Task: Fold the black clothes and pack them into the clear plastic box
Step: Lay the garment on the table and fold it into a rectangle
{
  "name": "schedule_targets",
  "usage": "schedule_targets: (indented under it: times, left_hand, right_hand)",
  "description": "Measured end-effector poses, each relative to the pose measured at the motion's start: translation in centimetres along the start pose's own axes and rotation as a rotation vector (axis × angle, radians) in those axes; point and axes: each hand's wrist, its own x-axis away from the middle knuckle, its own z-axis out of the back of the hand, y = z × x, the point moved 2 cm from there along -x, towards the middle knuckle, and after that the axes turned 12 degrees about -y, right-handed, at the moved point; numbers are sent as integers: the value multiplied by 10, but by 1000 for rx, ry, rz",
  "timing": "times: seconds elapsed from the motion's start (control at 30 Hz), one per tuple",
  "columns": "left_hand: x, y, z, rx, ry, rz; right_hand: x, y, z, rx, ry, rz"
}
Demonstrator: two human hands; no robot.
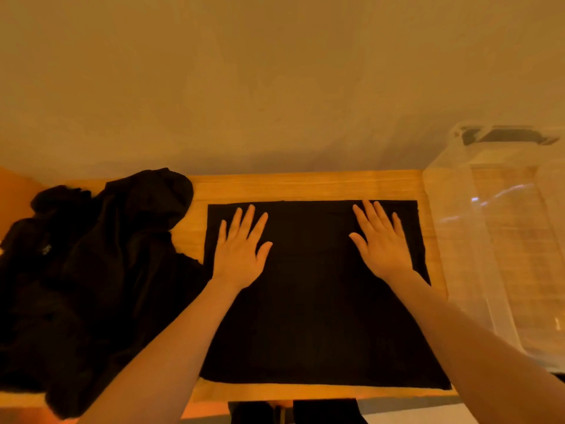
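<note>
Materials and finish, head view.
Folded garment (315, 295): black cloth, matt, lies smooth and flat. Heaped clothes (91, 270): same black matt cloth, creased and rumpled. Table (305, 185): light wood, visible grain, slight sheen. Box (501, 240): clear plastic, glossy, with bright glints. Wall (275, 71): matt, plain.

A folded black garment (318, 301) lies flat on the wooden tabletop (305, 185). The left hand (240, 250) and right hand (382, 240) press on its far half, fingers spread. Left of the garment sits a heap of black clothes (91, 270); right of it stands the clear plastic box (504, 240).
</note>
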Motion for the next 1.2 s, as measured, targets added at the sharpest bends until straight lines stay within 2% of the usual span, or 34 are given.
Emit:
schedule_targets:
  times: [0.23, 0.3, 0.4, 0.47, 0.53, 0.67, 0.83, 0.93, 1.0, 1.1, 1.2]
  left_hand:
    - [-5, -14, 10, 13, -11, 73]
    - [11, -10, 14, 25, 42, 85]
    - [61, 10, 7, 24, 96, -45]
    - [101, 21, -10, 4, 61, -134]
    - [130, 21, -32, -22, -30, -148]
    - [156, 1, -64, -78, -116, -119]
    - [168, -9, -68, -98, -158, -141]
    - [175, -4, -65, -101, -133, -179]
    - [185, -1, -70, -134, -108, -258]
    - [201, -4, -82, -173, -146, -319]
    - [211, -14, -95, -177, -74, -358]
  right_hand:
    - [-11, 31, 14, -127, 31, -95]
    - [-2, 29, 19, -148, 58, -145]
    - [42, -1, 16, -173, 175, -27]
    - [81, -25, -5, -142, 132, 85]
    - [110, -37, -33, -69, 59, 135]
    - [138, -16, -70, 10, -36, 65]
    - [153, 19, -74, 22, -30, -7]
    - [165, 14, -65, 27, 39, -8]
    - [182, 5, -67, 37, 61, 69]
    - [215, 2, -97, 89, -47, 162]
    - [239, 14, -121, 112, -120, 95]
